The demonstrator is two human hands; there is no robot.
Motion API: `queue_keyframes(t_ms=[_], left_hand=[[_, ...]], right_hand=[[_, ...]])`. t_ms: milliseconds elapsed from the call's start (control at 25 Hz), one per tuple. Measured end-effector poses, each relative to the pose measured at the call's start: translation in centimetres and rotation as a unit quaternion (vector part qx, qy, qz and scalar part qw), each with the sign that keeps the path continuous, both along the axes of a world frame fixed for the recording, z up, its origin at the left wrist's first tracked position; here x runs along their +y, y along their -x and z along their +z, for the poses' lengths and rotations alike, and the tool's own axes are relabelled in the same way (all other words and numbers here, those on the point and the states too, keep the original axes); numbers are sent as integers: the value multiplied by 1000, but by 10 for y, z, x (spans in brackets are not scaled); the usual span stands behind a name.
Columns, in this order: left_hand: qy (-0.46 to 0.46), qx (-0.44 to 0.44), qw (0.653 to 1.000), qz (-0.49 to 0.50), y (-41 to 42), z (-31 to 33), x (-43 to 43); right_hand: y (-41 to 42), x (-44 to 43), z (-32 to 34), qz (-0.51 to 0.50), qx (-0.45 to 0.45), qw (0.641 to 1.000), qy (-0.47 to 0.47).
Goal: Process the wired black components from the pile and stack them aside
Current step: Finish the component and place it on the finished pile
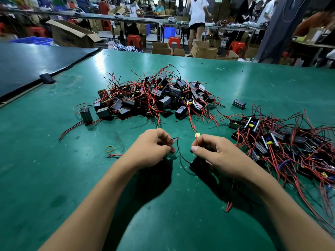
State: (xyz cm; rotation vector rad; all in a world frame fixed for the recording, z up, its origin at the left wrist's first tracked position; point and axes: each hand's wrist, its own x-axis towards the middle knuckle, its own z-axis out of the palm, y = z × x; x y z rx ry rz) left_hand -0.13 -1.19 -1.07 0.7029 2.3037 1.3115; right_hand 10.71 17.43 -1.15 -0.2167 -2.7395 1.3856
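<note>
Untangling, centre frame
My left hand (150,147) pinches black wire (179,153), right hand (213,153) red wire (196,140), likely to part them.

Bright overhead light leaves pale glare streaks across the far half of the green tabletop (235,78) and soft, dark shadows under the left hand (150,149) and right hand (215,154) (deepest toward the near edge), while the wide lens bows the tabletop's edges and the cardboard boxes (72,35) beyond look slightly soft.

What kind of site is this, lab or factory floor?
Probably a factory assembly floor: a long green worktable heaped with a pile of wired black components, open cardboard cartons and red stools, other workers behind.
</note>
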Motion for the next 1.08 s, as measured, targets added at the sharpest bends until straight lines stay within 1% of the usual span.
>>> queue_keyframes(t_ms=[120,280,360,440,520,560,720,800,880,960,1080], left_hand=[[-41,-63,997,1,-1,4,-1],[-77,-138,987,28,-5,8,0],[-93,-192,977,27,-5,10,0],[-103,-224,969,6,-4,12,-3],[-101,-221,970,-18,-1,12,-6],[-98,-215,971,-24,0,12,-8],[-85,-161,983,-14,1,10,-8],[-105,-131,986,-13,1,8,-7],[-137,-128,982,-16,0,5,-6],[-151,-133,979,-38,-1,2,-4],[-143,-127,979,-65,-1,-1,-1]], right_hand=[[1,1,0,-2,-8,1000,9],[3,2,-3,-73,0,995,65],[3,1,-4,-96,9,994,49],[3,0,-4,-109,20,994,-2],[2,-2,-3,-98,23,994,-46],[2,-3,-3,-80,20,995,-48],[0,-4,0,17,-14,999,23],[-2,-1,3,64,-38,995,73],[-3,3,5,100,-59,987,112],[-4,5,6,105,-65,984,127],[-4,4,7,86,-40,987,133]])
